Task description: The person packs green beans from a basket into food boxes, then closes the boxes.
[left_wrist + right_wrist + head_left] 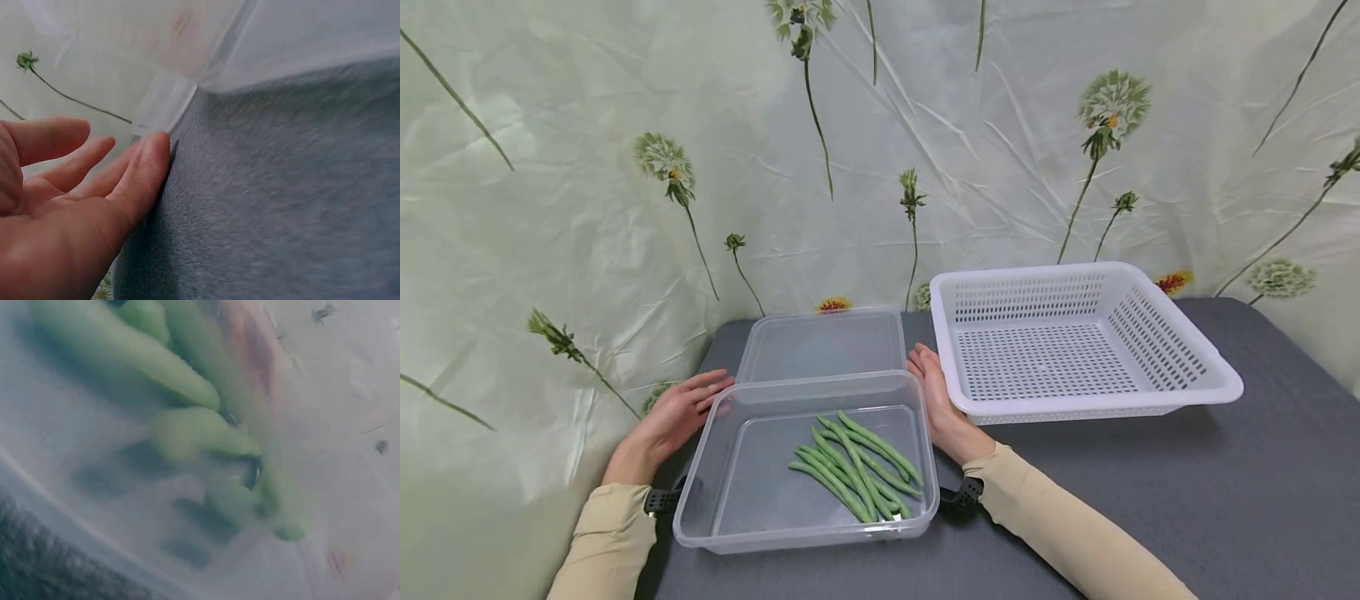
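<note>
A clear plastic container point(808, 537) stands at the front of the table, with several green beans point(857, 467) lying in its right half. My left hand point(677, 412) is by the container's far left corner, its fingers loosely extended; in the left wrist view the left hand point(75, 212) holds nothing. Along the container's right wall lies my right hand point(938, 400), fingers extended and partly hidden by the rim. Whether it touches the wall I cannot tell. The right wrist view shows blurred green beans point(125, 353) through the cloudy plastic.
Behind the container lies a flat translucent lid point(823, 346). A white perforated basket point(1075, 407) stands at the right, close to my right hand. Grey cloth covers the table point(1247, 483), and a flowered curtain point(865, 242) hangs along the back and left.
</note>
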The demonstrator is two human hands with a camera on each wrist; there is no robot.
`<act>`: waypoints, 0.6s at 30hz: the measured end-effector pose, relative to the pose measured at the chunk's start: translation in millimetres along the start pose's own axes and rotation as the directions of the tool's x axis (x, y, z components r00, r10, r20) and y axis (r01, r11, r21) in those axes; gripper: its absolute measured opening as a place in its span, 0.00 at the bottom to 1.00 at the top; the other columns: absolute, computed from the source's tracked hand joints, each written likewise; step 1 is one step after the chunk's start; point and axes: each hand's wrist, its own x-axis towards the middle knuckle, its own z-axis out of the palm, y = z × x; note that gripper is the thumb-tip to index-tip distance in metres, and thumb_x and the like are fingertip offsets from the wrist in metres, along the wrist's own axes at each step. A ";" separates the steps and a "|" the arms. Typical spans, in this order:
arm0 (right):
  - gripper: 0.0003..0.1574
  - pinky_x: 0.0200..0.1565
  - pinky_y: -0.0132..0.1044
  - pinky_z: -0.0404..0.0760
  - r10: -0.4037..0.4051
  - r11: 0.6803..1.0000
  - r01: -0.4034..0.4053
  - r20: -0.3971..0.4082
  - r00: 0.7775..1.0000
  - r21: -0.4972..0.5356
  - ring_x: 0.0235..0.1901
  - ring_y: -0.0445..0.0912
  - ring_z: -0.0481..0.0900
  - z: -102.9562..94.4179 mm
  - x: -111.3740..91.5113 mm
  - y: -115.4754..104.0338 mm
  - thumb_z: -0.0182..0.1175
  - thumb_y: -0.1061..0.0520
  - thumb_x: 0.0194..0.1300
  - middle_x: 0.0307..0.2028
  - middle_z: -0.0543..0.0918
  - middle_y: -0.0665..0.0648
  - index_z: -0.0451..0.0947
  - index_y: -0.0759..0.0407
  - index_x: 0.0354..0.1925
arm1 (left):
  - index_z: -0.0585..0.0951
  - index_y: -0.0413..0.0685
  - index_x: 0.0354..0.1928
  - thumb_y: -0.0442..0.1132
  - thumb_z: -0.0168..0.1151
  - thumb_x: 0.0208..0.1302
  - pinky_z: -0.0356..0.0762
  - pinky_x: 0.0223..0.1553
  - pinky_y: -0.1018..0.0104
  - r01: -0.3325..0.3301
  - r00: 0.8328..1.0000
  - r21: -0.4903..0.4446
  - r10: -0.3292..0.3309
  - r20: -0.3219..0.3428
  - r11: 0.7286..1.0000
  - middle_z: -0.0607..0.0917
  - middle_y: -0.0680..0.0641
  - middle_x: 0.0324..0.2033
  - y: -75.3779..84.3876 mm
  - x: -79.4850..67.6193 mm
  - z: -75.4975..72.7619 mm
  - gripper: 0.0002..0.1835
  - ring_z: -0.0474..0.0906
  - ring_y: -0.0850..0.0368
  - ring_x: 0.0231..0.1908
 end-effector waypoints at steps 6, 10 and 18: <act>0.32 0.71 0.45 0.51 0.005 0.999 -0.005 -0.005 1.000 0.038 0.74 0.57 0.47 -2.0 3.8 3.2 0.34 0.61 0.80 0.74 0.49 0.69 0.41 0.66 0.76 | 0.42 0.21 0.72 0.30 0.42 0.78 0.74 0.49 0.73 0.034 0.999 0.073 -0.036 0.028 0.997 0.73 0.50 0.54 2.3 14.6 -1.5 0.31 0.74 0.71 0.50; 0.33 0.71 0.44 0.52 -0.035 0.997 0.035 -0.002 0.999 0.065 0.74 0.60 0.47 -2.0 7.9 5.8 0.38 0.69 0.76 0.73 0.49 0.72 0.43 0.71 0.74 | 0.46 0.21 0.71 0.27 0.46 0.74 0.75 0.47 0.70 0.031 0.998 0.095 -0.035 0.049 0.995 0.76 0.51 0.51 5.9 20.6 2.4 0.32 0.75 0.67 0.49; 0.32 0.70 0.44 0.53 -0.048 0.999 0.046 0.087 0.995 0.025 0.74 0.59 0.48 -6.4 9.9 8.6 0.40 0.71 0.75 0.73 0.50 0.73 0.48 0.76 0.73 | 0.50 0.28 0.70 0.22 0.47 0.71 0.78 0.43 0.69 0.005 1.000 -0.048 -0.004 0.024 0.999 0.82 0.51 0.47 2.0 16.8 6.6 0.30 0.80 0.63 0.46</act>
